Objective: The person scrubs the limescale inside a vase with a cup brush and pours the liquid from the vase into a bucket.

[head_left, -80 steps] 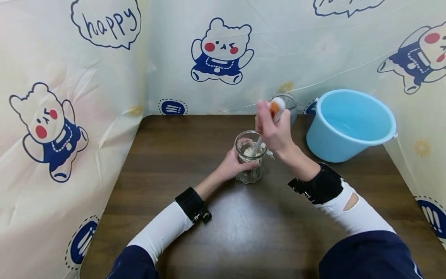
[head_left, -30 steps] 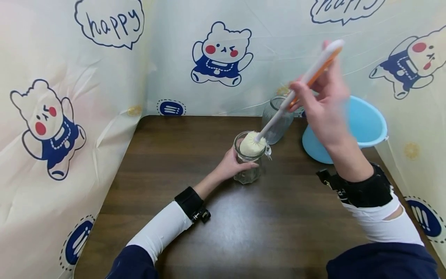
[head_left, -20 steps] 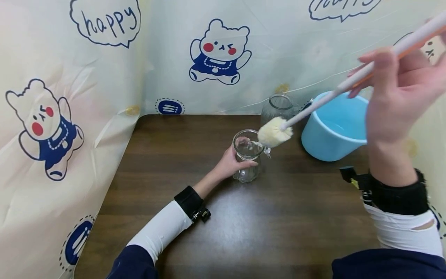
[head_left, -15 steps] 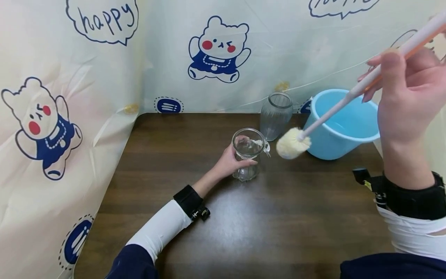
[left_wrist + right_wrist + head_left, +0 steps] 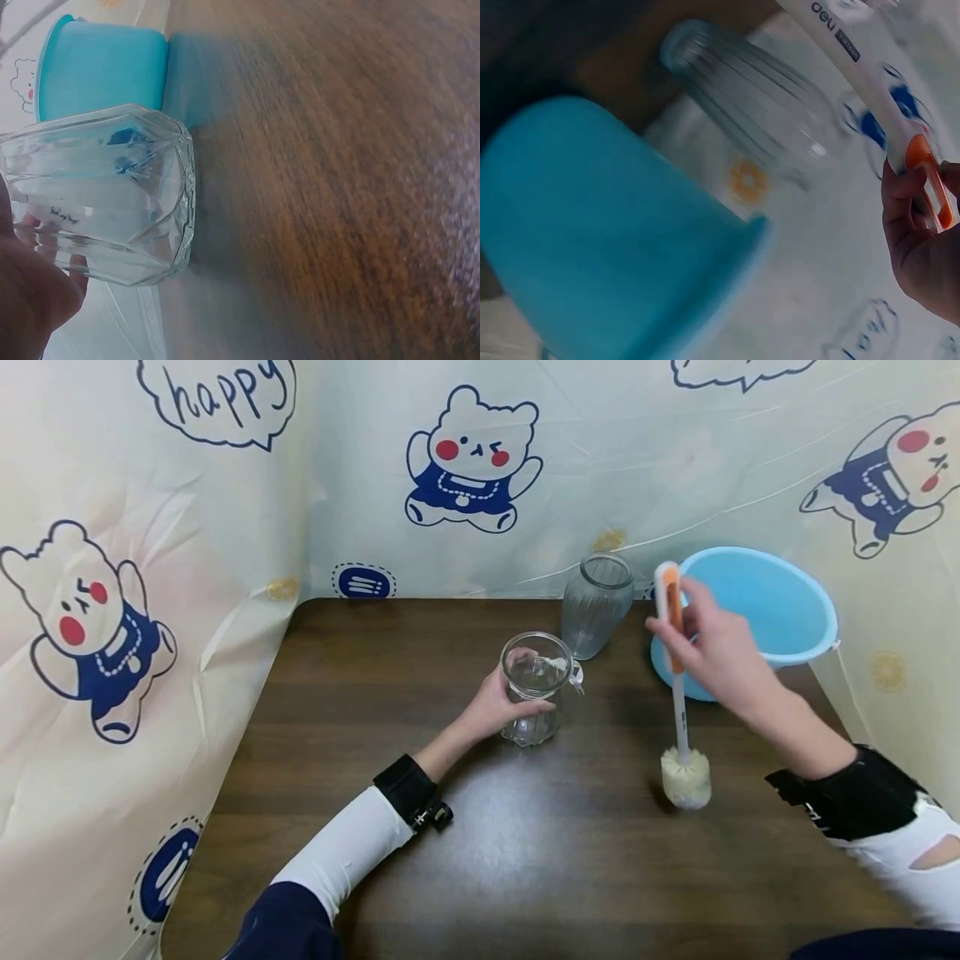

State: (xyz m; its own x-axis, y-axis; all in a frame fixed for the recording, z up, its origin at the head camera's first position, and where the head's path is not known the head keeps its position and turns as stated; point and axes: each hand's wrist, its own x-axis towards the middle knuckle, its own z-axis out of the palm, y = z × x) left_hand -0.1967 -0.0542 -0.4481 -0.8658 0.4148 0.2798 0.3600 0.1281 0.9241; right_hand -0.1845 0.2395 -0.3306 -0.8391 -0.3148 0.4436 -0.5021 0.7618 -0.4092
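Note:
My left hand (image 5: 501, 703) wraps round a clear glass jar (image 5: 534, 727) with a thick rim and a small white tag at its side. In the left wrist view the jar's faceted base (image 5: 161, 202) stands at the tabletop. My right hand (image 5: 716, 647) grips the white and orange handle of a bottle brush (image 5: 679, 710), to the right of the jar. The brush points downward, its cream, fluffy head (image 5: 686, 779) low over the table. In the right wrist view, fingers (image 5: 904, 195) close round the orange part of the handle.
A second glass jar (image 5: 596, 606) stands at the back edge of the brown table (image 5: 390, 693). Beside it on the right is a light blue bucket (image 5: 780, 602), partly behind my right hand. A patterned curtain (image 5: 360, 485) borders the table at the back and sides.
My right hand has drawn the brush up out of the jar, swung it right, and then lowered it toward the table with the head down. My left hand has stayed on the jar.

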